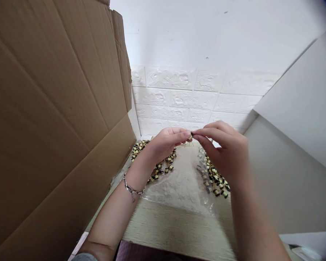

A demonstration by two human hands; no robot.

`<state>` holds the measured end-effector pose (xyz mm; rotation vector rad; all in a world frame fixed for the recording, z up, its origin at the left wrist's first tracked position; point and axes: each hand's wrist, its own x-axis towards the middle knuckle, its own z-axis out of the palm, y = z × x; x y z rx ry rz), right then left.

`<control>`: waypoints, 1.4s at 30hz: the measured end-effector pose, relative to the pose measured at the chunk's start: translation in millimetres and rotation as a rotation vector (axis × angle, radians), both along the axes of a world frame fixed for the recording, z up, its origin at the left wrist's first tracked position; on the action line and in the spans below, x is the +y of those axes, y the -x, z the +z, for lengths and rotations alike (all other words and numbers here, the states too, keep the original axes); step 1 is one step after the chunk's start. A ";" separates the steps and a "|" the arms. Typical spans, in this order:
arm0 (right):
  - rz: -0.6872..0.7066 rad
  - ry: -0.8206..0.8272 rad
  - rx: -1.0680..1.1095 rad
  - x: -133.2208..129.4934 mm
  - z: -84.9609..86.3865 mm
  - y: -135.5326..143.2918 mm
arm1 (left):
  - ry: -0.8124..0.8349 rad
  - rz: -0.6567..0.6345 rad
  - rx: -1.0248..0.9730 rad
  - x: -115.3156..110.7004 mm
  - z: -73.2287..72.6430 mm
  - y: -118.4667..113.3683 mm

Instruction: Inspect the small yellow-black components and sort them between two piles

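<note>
A small yellow-and-black coil [190, 137] with thin wire leads sits between my fingertips, above the table. My left hand [174, 139] pinches it from the left between thumb and fingers. From the right, the thumb and forefinger of my right hand [225, 148] close on its dark end. Beneath my left wrist lies a pile of similar coils [170, 159], partly hidden by the arm. A second pile of coils [216, 177] lies under my right hand. Between the piles a clear plastic bag [179, 185] is spread flat, its right part lying over some coils.
A tall cardboard sheet [57, 108] walls off the left side. White brick-pattern panelling [182, 99] stands behind the pale wooden table [165, 224]. Light grey panels [293, 166] bound the right side. The table's front edge runs close below my forearms.
</note>
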<state>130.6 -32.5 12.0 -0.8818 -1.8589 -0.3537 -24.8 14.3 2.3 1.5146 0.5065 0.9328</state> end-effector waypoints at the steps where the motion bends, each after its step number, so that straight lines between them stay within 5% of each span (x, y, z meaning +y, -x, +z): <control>1: 0.001 0.000 -0.003 0.4 -0.3 -0.3 | -0.012 0.003 0.009 -0.3 0.3 0.6; 5: 0.010 0.014 -0.026 3.1 -1.0 -2.5 | -0.042 0.031 0.046 0.1 1.4 3.5; 9: 0.039 0.126 -0.004 6.8 -1.2 -4.0 | -0.164 0.200 0.138 2.1 1.8 4.5; 16: 0.152 0.670 0.497 17.7 -6.9 -0.2 | -0.865 0.784 0.445 -3.2 -2.2 -2.4; 20: 0.314 0.863 0.712 25.6 -11.8 1.4 | -1.155 0.959 0.586 -3.5 -8.7 -5.0; 26: 0.377 1.013 0.805 26.7 -11.4 3.0 | -1.329 0.960 0.645 -1.6 -14.6 -2.0; 42: 0.503 1.109 0.771 21.1 -8.9 9.7 | -1.241 0.923 0.576 -2.5 -15.5 -0.9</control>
